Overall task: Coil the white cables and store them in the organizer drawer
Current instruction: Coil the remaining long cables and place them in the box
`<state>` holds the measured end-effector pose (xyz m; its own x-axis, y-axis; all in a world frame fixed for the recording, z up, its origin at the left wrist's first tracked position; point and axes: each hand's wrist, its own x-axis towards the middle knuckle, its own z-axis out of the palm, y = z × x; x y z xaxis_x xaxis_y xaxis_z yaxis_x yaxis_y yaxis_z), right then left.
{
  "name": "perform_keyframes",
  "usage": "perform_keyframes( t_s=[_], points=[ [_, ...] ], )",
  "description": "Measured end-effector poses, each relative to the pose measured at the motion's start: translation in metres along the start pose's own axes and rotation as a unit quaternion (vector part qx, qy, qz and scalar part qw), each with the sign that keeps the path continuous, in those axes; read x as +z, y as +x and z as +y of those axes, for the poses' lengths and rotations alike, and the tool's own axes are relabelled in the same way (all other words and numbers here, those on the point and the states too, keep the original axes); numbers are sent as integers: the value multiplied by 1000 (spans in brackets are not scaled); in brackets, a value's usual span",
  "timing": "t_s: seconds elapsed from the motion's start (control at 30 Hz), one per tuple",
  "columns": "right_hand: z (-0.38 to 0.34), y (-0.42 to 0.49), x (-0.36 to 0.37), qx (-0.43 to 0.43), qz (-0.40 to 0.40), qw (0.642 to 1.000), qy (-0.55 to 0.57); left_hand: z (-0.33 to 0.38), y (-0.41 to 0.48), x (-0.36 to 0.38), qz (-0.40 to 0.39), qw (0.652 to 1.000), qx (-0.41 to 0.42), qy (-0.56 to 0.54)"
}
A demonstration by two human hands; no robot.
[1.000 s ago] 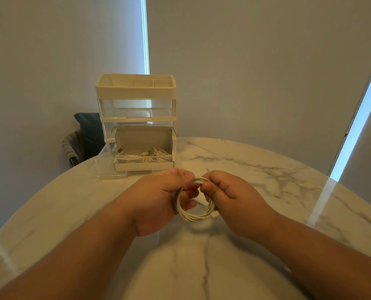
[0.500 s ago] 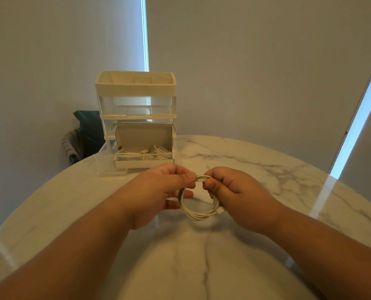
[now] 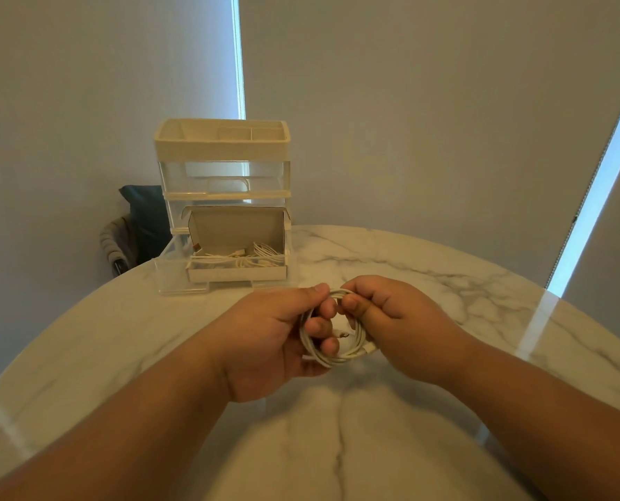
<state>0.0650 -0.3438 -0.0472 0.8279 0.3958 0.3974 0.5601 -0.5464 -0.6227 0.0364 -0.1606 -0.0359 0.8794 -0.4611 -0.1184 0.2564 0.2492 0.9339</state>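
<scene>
Both hands, left hand (image 3: 272, 341) and right hand (image 3: 391, 320), pinch the coiled white cable (image 3: 332, 357) above the table's (image 3: 427, 276) middle; coiling looks finished; next, carry it to the open drawer (image 3: 178, 273) at the far edge.

A round marble table (image 3: 427, 283) with grey veins filled the lower part of the view. Behind its left edge stood a chair (image 3: 120, 244) with a dark cushion (image 3: 145, 215) on it. Grey roller blinds (image 3: 427, 103) covered the windows, with bright gaps between them.
</scene>
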Motion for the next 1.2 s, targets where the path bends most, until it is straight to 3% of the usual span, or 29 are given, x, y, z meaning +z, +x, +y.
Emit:
perform_keyframes(
  t_s=[0.13, 0.33, 0.6, 0.77, 1.2],
  points=[
    [2, 0, -1, -4, 1, 1000, 14, 1, -1, 1, -12, 1000, -9, -10],
    [6, 1, -1, -8, 13, 999, 31, 2, -3, -3, -103, 993, -21, -60],
    [12, 3, 0, -10, 19, 998, 55, 1, -1, 4, -38, 998, 15, -41],
    [15, 3, 1, 17, -10, 982, 190, 0, 1, 4, -25, 999, 12, -41],
    [41, 10, -20, 20, 113, 993, 21, 11, -9, 8, -49, 992, 39, -107]
  ],
)
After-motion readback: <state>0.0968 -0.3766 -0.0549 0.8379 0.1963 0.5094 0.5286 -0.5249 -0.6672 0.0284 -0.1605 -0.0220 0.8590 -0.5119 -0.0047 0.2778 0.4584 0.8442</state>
